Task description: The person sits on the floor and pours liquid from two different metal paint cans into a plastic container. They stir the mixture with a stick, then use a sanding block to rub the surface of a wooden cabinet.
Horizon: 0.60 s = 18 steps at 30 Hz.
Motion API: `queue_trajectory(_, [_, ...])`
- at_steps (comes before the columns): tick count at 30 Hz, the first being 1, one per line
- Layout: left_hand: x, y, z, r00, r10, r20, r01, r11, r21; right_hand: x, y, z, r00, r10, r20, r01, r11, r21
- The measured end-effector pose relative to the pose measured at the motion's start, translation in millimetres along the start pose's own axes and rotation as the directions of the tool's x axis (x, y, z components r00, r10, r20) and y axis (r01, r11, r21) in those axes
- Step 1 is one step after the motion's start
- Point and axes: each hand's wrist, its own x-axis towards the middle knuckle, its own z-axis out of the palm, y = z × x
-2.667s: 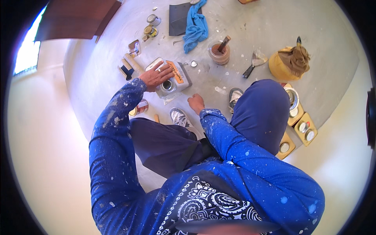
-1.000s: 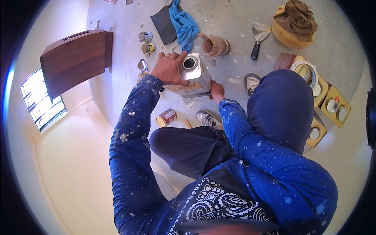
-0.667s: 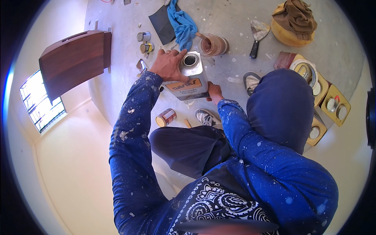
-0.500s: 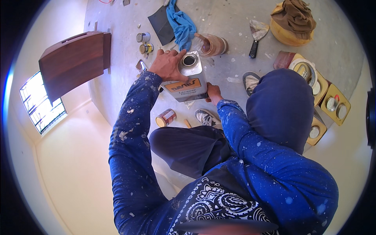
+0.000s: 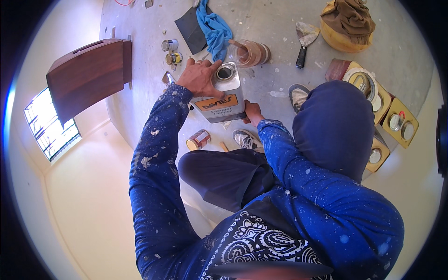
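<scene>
A rectangular metal can (image 5: 217, 115) with an orange label panel is between my hands, its round spout uncovered. My left hand (image 5: 200, 78) wraps its upper left side, fingers reaching over the top edge and thumb across the front. Down at the lower right corner, my right hand (image 5: 252, 113) is closed on the can, some fingers hidden beneath or behind it. How far the can leans, I cannot tell. Just beyond its spout stands a clear jar (image 5: 254, 52) with brownish contents and a brown stick-like piece at its rim. A blue cloth (image 5: 215, 30) lies beside the jar, over a dark sheet (image 5: 191, 35).
Two small tins (image 5: 173, 58) stand left of the cloth. A putty knife (image 5: 305, 42) lies right of the jar, near a yellow container (image 5: 343, 35) topped with brown cloth. Several square cans (image 5: 402, 122) stand at right. A small tin (image 5: 198, 140) lies by my knee; a brown wooden piece (image 5: 88, 74) is at left.
</scene>
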Motion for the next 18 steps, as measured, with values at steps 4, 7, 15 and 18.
queue_trajectory(4, [-3, 1, -2, 1.0, -0.006, 0.004, 0.006, 1.0, 0.008, -2, -2, 2, 1.0, 0.01, 0.005, -0.01, 1.0, -0.008])
queue_trajectory(7, [-4, 2, -4, 1.0, -0.01, 0.008, 0.01, 1.0, 0.02, 3, 1, 4, 1.0, 0.019, 0.023, -0.019, 1.0, -0.016])
queue_trajectory(15, [-5, 7, -8, 1.0, -0.001, 0.003, 0.001, 0.999, 0.036, 12, 9, 13, 1.0, 0.005, -0.006, -0.005, 0.999, 0.035])
queue_trajectory(18, [-5, 9, -9, 1.0, -0.002, 0.012, 0.002, 0.999, 0.043, 10, 8, 13, 1.0, 0.008, 0.007, -0.008, 0.999, 0.049])
